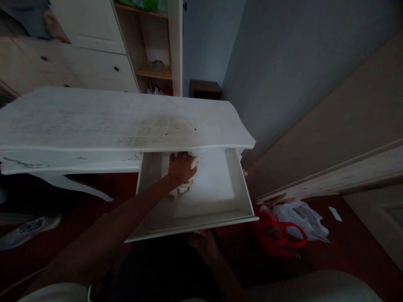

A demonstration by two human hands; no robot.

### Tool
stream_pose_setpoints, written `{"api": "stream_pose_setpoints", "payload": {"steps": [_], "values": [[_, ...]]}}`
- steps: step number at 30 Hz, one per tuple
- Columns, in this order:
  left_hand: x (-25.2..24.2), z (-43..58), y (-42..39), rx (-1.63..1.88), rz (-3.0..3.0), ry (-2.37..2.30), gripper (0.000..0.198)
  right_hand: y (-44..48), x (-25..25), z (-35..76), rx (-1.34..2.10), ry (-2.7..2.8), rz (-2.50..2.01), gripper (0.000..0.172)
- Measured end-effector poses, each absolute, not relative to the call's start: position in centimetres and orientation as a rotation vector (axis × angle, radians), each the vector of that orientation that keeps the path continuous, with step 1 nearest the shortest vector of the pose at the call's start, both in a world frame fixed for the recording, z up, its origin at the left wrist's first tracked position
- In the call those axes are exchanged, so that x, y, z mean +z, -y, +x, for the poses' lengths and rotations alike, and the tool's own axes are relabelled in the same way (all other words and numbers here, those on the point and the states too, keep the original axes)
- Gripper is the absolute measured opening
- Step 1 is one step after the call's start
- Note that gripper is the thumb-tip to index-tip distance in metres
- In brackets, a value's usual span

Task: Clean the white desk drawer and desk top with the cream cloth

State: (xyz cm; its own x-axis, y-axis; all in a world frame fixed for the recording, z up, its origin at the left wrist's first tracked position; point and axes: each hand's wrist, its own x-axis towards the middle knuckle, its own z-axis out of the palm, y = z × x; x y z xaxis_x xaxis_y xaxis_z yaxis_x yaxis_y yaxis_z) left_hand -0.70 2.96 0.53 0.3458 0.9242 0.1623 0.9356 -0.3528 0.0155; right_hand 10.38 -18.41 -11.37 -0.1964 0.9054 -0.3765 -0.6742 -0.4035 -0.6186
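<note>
A white drawer [217, 184] is pulled out of a white table [103, 113] with a curved edge. Inside it, my left hand [181, 167] presses a crumpled cream cloth [185, 184] onto the drawer bottom, near the back left. The fingers are bent over the cloth, which bunches out around them. Just below the drawer's front panel is my right hand [203, 243], its fingers curled close to the panel. What those fingers grip is hidden in shadow. Brown stains and small dark specks mark the tabletop above the drawer.
A red bag [273, 239] and a white plastic bag [302, 220] lie on the dark red floor at right. Behind the table stands a white cabinet [94, 29] with open shelves. A shoe [30, 230] is at lower left. A wall [283, 84] runs along the right.
</note>
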Motion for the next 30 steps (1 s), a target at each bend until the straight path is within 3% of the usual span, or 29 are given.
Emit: {"api": "stream_pose_setpoints", "payload": {"steps": [5, 13, 21, 30], "values": [[1.0, -4.8, -1.5, -0.030, -2.238, 2.002, 0.063, 18.3, -11.3, 10.3, 1.821, 0.404, -0.842, 0.036], [-0.1, -4.9, 1.3, 0.088, -2.235, 1.940, 0.069, 18.3, -11.8, 10.4, 1.851, 0.237, -0.803, 0.034], [-2.1, -5.2, 6.5, 0.154, -2.777, 1.302, 0.081, 18.4, -12.6, 10.3, 1.853, 0.160, -0.804, 0.030], [-2.9, -0.4, 4.1, -0.043, -2.981, 0.776, 0.062, 18.2, -12.8, 10.2, 1.858, 0.214, -0.763, 0.031]]}}
